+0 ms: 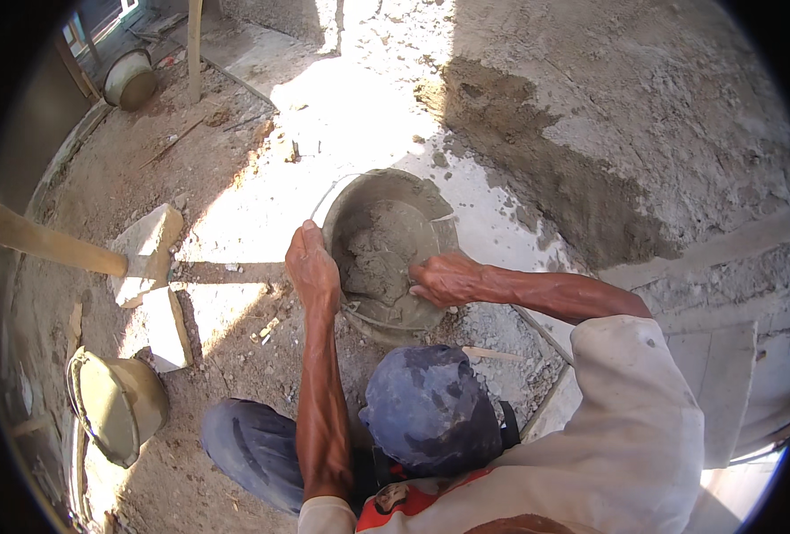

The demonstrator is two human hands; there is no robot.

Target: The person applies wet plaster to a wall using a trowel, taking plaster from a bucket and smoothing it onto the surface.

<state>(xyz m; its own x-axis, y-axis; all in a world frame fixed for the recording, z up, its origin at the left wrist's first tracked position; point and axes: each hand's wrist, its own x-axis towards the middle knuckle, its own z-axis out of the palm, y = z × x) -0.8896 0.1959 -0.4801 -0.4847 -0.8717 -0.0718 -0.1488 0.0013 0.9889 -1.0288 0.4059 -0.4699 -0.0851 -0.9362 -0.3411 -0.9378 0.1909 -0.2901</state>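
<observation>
A grey bucket (364,245) of wet mortar (377,236) stands on a pale, splattered surface in front of me. My left hand (315,271) is closed on its thin wire handle (331,194) at the left side, thumb uppermost. My right hand (439,280) is inside the right part of the bucket, down at the mortar, fingers curled round something partly buried that I cannot make out. Wet mortar coats the rim and inner wall. Both my knees (431,400) in blue trousers are bent just below the bucket.
A second bucket (137,400) lies at lower left beside pale blocks (150,245) and a wooden post (57,236). Another bucket (133,84) is at upper left near an upright post (194,53). Rough concrete with a wet mortar patch (555,178) fills the right. Rubble (261,329) strews the ground.
</observation>
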